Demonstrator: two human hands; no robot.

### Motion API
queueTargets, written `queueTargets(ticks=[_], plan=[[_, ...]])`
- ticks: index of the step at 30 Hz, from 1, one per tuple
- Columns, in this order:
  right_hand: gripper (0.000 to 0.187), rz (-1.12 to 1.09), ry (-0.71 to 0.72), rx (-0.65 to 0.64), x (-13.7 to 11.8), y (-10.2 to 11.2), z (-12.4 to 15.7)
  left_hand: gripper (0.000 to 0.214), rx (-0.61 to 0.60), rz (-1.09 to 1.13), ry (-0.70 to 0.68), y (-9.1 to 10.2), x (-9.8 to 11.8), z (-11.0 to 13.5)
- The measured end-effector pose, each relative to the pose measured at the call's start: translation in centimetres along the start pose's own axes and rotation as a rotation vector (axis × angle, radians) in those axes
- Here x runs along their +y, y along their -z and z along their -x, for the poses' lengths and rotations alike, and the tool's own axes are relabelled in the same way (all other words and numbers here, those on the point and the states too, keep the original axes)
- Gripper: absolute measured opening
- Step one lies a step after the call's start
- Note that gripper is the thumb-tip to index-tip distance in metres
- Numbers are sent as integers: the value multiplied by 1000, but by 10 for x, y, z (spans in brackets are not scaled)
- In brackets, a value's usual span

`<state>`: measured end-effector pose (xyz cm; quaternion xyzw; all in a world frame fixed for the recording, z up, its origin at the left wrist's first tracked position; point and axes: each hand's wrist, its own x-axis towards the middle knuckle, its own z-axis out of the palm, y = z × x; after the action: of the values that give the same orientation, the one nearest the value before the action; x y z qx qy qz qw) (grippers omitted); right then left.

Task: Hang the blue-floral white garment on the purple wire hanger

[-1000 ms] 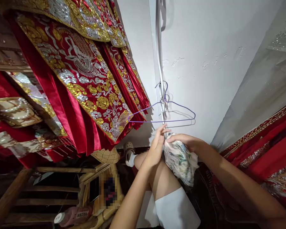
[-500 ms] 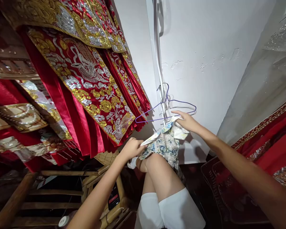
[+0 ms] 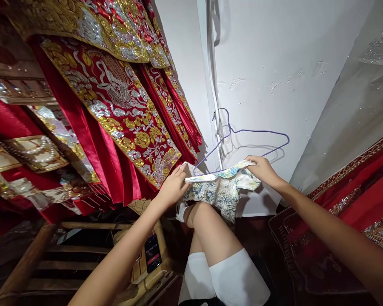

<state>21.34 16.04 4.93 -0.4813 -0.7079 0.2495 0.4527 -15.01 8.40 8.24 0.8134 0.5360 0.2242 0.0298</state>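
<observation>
A small floral garment, white with blue and yellow print, is stretched between my two hands above my knee. My left hand is closed on its left upper edge. At the opposite end, my right hand pinches the edge near a sleeve-like flap. A purple wire hanger hangs on the wall just beyond the garment. Its lower left corner dips behind the garment's raised edge; whether it is inside the opening I cannot tell.
Red embroidered garments hang close on the left. Below them, a bamboo chair holds a phone. The white wall carries a vertical cable strip. More red fabric lies behind clear plastic at the right.
The garment has been spread wider and lifted toward the hanger, with both hands moving apart. The hanger has tilted and swung to the right, its lower left corner now behind the garment's edge.
</observation>
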Motion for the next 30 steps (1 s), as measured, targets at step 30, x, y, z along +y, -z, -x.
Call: queueTargets(ticks=[30], plan=[[75,-211,-56,48,-46,-19,54,32,374,144,-91,14,55,-90]])
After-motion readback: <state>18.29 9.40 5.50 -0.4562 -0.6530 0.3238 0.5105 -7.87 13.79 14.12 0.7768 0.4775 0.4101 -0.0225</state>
